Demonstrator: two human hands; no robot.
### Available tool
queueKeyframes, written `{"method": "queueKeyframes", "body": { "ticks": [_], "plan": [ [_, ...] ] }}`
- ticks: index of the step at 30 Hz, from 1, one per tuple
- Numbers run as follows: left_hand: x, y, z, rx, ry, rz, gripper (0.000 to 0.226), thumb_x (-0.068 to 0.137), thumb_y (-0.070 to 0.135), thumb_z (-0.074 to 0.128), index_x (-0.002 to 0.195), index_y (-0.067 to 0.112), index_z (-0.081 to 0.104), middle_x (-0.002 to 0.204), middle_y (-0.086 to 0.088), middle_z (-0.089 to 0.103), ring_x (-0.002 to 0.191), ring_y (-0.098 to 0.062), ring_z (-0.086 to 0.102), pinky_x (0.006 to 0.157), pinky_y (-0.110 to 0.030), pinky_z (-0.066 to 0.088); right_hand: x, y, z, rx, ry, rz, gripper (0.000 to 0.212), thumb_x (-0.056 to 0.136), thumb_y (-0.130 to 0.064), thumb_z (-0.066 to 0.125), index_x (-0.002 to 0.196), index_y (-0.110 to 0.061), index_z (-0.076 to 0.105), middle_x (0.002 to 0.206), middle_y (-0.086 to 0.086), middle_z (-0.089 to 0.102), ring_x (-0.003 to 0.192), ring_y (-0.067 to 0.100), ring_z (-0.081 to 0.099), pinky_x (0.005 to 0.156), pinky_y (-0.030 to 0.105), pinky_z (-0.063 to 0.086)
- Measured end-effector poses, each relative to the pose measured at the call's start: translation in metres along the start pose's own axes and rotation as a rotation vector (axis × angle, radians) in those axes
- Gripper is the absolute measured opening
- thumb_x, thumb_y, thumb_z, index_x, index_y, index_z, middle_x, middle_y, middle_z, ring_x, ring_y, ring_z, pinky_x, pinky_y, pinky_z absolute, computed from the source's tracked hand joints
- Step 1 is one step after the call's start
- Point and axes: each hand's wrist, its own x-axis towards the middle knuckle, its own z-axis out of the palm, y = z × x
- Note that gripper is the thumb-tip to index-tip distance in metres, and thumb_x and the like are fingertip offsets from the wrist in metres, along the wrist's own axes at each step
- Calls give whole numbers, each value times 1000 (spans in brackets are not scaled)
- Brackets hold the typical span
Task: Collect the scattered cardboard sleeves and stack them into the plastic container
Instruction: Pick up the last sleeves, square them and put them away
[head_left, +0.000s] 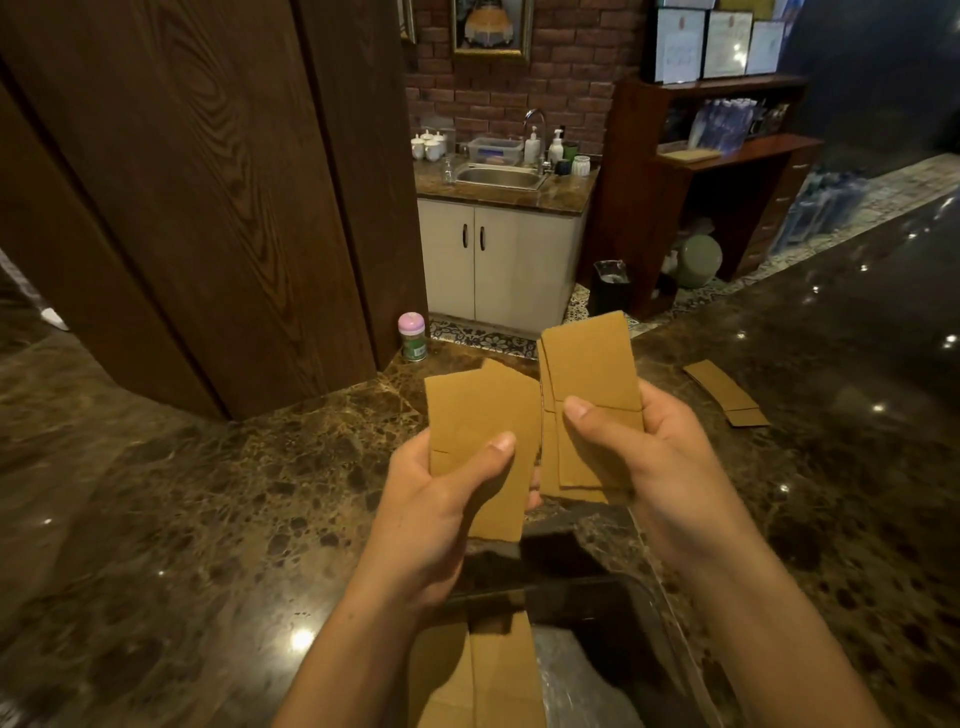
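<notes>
Left hand (441, 493) pinches a small bundle of sleeves (480, 447), thumb on top. Right hand (649, 457) grips a thicker bundle (589, 374) the same way. Both bundles held flat-face up just above the plastic container (644, 613), probably to square the edges before dropping in. Long axes run away from the container, toward the far sink (501, 176). Sleeves already in the container (478, 670) lie likewise. One stray sleeve (724, 392) lies on the counter (182, 493), right of the container (angled, not yet collected).

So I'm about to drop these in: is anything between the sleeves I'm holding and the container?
Nothing visible. Both held bunches hang above the open container, which already holds some sleeves.
</notes>
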Motion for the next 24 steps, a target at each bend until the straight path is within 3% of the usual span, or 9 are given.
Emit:
{"method": "queueKeyframes", "body": {
  "ticks": [3,5,8,12,14,16,19,24],
  "plan": [
    [1,-2,0,40,-76,-18,36,84,7,72,119,5,65,103,-19,75,83,-30,74,65,-35,61,6,-5,-4,-41,-43,8,25,97,-15,65,121,-17,70,108,7,81,96,28,79,72,39,65],
    [2,-4,-1,-20,-83,-2,44,81,0,76,122,4,62,108,-21,74,90,-32,74,69,-34,61,7,-5,-5,-19,7,-13,25,97,-13,66,121,-16,70,107,8,81,95,29,79,71,40,66],
    [6,-5,-4,-69,46,74,55,71,-2,77,122,8,60,107,-14,76,99,-30,74,74,-31,61,4,-1,-9,33,116,-45,23,97,-12,65,119,-19,70,106,6,81,92,25,79,72,42,66],
    [12,0,-8,-38,141,185,47,72,7,77,117,9,63,103,-11,75,94,-25,74,74,-32,60,-5,3,-18,-175,-143,11,21,93,-20,68,113,-20,72,97,3,80,82,22,78,64,32,63],
    [13,4,-10,57,115,193,39,76,7,77,112,9,64,99,-11,74,91,-27,74,73,-33,60,-7,4,-22,-293,-281,38,20,94,-18,68,113,-17,73,99,10,78,85,29,77,69,37,65],
    [14,6,-10,174,44,181,32,79,7,77,109,9,65,97,-13,74,91,-31,73,74,-39,62,-6,2,-23,-346,-312,14,21,95,-18,67,115,-18,73,104,9,79,93,28,76,80,41,64],
    [14,6,-8,231,-26,165,32,80,14,75,109,10,66,102,-17,73,95,-35,72,80,-45,63,-3,-1,-23,-322,-293,-15,23,97,-17,66,119,-16,72,108,10,78,99,29,76,85,45,63],
    [9,8,-1,31,-93,75,30,96,10,54,125,11,62,114,-8,76,103,-19,73,77,-26,59,-4,2,-6,-9,2,-59,24,99,-10,61,122,-15,67,106,6,81,95,22,79,73,32,64]
  ]
}}
